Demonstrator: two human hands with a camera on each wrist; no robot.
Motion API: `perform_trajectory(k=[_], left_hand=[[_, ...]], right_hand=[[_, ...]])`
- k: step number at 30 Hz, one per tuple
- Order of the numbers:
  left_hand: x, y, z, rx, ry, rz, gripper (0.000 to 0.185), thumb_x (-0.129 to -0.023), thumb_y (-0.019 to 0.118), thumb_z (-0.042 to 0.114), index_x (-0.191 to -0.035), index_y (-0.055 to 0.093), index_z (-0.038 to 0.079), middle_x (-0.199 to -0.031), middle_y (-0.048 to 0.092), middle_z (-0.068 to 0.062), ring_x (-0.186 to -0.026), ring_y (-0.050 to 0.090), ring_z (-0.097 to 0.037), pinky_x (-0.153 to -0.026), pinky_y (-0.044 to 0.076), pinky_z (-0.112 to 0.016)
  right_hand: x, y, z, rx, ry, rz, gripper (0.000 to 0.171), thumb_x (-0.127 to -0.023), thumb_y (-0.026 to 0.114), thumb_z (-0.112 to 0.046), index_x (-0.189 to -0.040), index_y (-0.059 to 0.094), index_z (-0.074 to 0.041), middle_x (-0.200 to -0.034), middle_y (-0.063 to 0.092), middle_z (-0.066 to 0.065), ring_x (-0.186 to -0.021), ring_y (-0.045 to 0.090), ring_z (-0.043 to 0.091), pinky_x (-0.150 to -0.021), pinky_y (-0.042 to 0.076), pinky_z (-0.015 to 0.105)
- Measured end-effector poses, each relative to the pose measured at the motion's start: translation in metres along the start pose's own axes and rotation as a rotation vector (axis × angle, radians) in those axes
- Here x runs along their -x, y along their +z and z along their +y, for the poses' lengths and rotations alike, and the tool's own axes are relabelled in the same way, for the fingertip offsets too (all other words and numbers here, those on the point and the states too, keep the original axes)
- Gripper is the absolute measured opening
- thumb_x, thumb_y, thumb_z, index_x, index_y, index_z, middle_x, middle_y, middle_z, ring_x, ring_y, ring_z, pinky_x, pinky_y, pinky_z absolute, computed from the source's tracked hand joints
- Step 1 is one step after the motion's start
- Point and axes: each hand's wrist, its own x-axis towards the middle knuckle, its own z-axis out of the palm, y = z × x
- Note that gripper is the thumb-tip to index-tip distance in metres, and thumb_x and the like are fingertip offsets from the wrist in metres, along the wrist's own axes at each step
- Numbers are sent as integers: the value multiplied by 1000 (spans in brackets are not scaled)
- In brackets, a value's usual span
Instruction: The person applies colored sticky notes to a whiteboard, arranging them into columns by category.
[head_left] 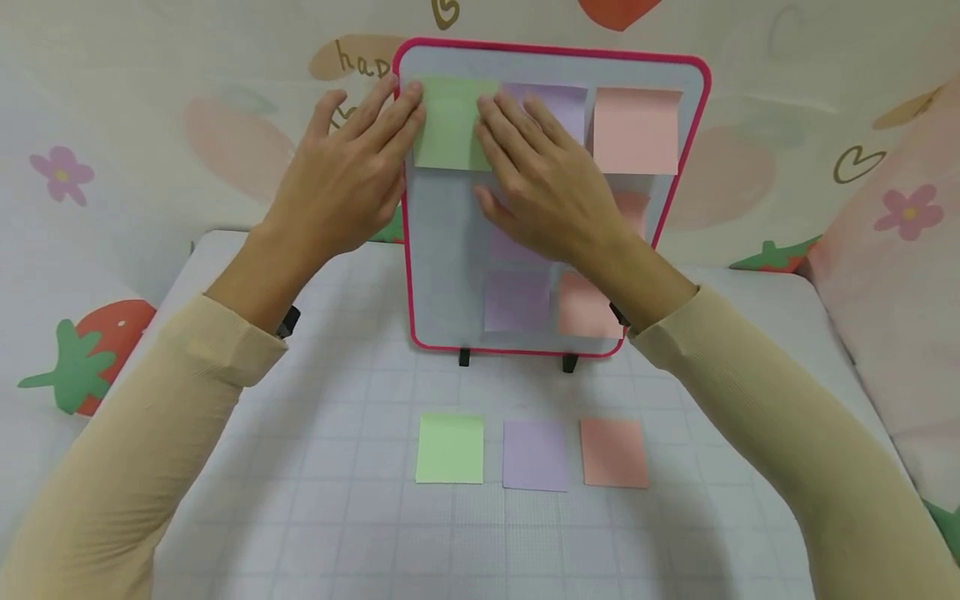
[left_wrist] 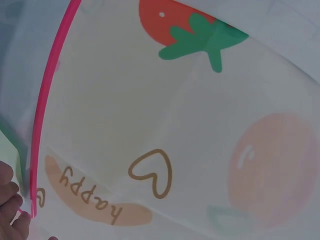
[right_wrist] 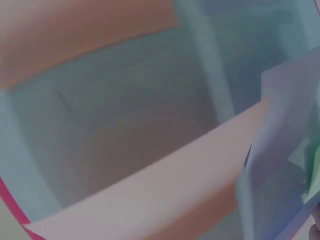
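Note:
A green sticky note point(head_left: 453, 129) lies at the upper left of a pink-framed whiteboard point(head_left: 444, 250). My left hand point(head_left: 341, 179) touches the note's left edge with extended fingers, beside the board's frame. Straight fingers of my right hand point(head_left: 551, 183) press at its right edge, overlapping the top purple sticky note point(head_left: 566, 108). In the left wrist view, the fingertips point(left_wrist: 9, 200) show at the lower left near the pink frame point(left_wrist: 42, 110). The right wrist view has a pink sticky note point(right_wrist: 165, 185) close up, a purple one point(right_wrist: 285, 115) beside it, and a sliver of green at the edge.
More pink point(head_left: 637, 133) and purple point(head_left: 517, 302) notes fill the board's right and middle columns, partly behind my right arm. Black feet point(head_left: 465, 357) support the board. On the table, green point(head_left: 450, 450), purple point(head_left: 535, 456) and pink point(head_left: 613, 452) sticky notes lie in a row.

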Motion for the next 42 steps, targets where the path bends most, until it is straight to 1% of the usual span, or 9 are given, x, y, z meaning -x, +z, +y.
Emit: perform_trajectory(k=[5,8,12,15,21,28,30,35,42], left_hand=[[15,-7,6,47,17,42,51,-100,43,15,-148,44,0,-157,38,-12,-147,30,-27,-111,28,-57],[28,-12,12,81,47,62,51,-98,45,15,-146,46,0,-155,40,-13,-145,34,-29,-109,31,-57],[45,-14,23,98,101,49,54,-95,51,16,-146,47,1,-155,41,-14,-144,35,-29,-108,33,-57],[61,-11,33,131,138,13,56,-94,54,18,-147,46,2,-155,40,-13,-144,36,-29,-109,33,-57],[101,0,52,183,221,-106,59,-94,55,23,-149,45,3,-156,39,-12,-143,37,-29,-111,31,-58],[152,12,74,222,307,-238,55,-100,41,31,-148,47,5,-155,42,-9,-142,39,-26,-110,33,-56],[164,17,80,248,320,-272,54,-99,46,31,-147,48,6,-155,42,-8,-142,39,-26,-110,34,-55],[188,31,97,306,360,-321,61,-91,64,30,-146,50,7,-154,44,-6,-141,42,-24,-108,37,-54],[213,41,111,333,427,-367,57,-93,62,31,-146,52,11,-152,47,-4,-139,45,-22,-107,40,-52]], right_hand=[[18,-7,-14,-55,-38,77,55,-98,54,-27,-139,51,9,-147,48,22,-139,43,34,-120,23,40],[33,-12,-25,-99,-75,113,55,-97,57,-27,-138,52,9,-145,50,23,-137,45,35,-118,27,42],[56,-16,-38,-155,-120,136,55,-94,61,-26,-137,54,7,-143,52,23,-134,49,36,-114,34,46],[71,-17,-47,-194,-138,126,55,-94,61,-27,-137,54,6,-142,53,22,-132,50,36,-111,37,48],[99,-16,-72,-266,-158,74,60,-91,66,-29,-138,54,5,-139,57,20,-131,52,34,-111,38,46],[131,-5,-101,-316,-184,-35,61,-89,69,-32,-138,55,2,-140,57,17,-129,55,30,-108,42,44],[140,0,-108,-322,-195,-68,62,-89,71,-32,-138,55,1,-141,57,16,-129,55,29,-107,43,44],[157,11,-127,-365,-209,-156,61,-88,72,-32,-139,56,-1,-141,57,14,-131,54,26,-110,40,41],[170,23,-148,-462,-239,-239,58,-92,68,-32,-139,56,-1,-142,57,13,-131,54,24,-110,40,38]])
